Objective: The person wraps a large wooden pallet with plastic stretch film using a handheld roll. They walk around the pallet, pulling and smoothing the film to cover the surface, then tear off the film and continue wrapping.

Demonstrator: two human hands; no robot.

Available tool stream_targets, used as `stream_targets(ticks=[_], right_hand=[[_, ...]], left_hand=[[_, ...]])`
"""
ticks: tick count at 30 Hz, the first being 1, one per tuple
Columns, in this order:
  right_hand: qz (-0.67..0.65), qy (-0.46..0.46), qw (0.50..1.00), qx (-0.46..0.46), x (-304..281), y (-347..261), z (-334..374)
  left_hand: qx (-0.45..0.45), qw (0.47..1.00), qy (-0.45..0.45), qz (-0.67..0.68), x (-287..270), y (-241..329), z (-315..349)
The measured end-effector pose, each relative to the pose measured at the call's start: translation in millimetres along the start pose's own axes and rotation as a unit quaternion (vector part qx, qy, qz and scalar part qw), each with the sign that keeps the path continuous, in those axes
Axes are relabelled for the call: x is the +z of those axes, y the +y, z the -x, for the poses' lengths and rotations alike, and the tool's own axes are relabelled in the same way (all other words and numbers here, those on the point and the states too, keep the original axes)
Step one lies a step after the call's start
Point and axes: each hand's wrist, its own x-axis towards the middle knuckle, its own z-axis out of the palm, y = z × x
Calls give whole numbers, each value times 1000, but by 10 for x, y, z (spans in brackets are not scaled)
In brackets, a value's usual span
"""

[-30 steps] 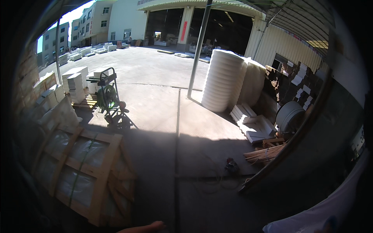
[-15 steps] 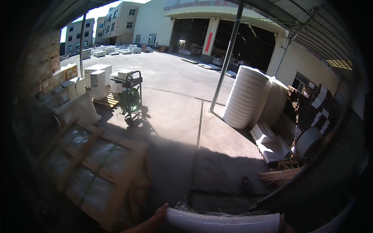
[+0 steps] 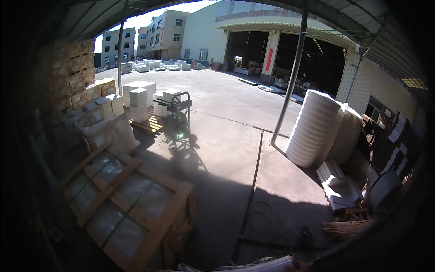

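A roll of clear plastic film (image 3: 272, 265) lies across the lower edge, and only its upper side shows. Loose, crinkled film stands up along its top. At the roll's right end, in dim light, is my right hand (image 3: 301, 266). Its fingers appear closed around that end, though the picture cuts off most of the hand. My left hand is out of sight below the edge. Just beyond the roll, to the left, stands a wooden crate (image 3: 181, 199) with plastic-covered contents and green straps.
A green hand truck (image 3: 176, 120) stands on the concrete near stacked white blocks (image 3: 138, 104). On the right are a metal post (image 3: 292, 81), large wrapped white rolls (image 3: 312, 129), pale boards (image 3: 340, 190) and a bundle of thin wooden strips (image 3: 346, 227). A strap or cord loops over the shaded floor.
The view has swung left and upward, so the surroundings sit farther right and lower. The film roll has sunk toward the lower edge, and my left hand, earlier at its left end, has left the picture.
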Motion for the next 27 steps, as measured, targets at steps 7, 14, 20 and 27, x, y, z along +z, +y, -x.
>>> stream_targets(ticks=[7, 14, 20, 27], right_hand=[[-129, -37, 983, 122, 457, 150, -837], [-260, -35, 958, 119, 916, 9, -1449], [-345, -29, 938, 9, 1331, -465, -1954], [-420, -180, 889, 35, 1646, -1328, -2640]], left_hand=[[35, 983, 167, -71, 59, -40, -405], [138, 906, 291, -275, -132, -318, -724], [-60, 920, 376, 96, -231, 104, -552], [-55, 892, 449, 23, -660, 860, -500]])
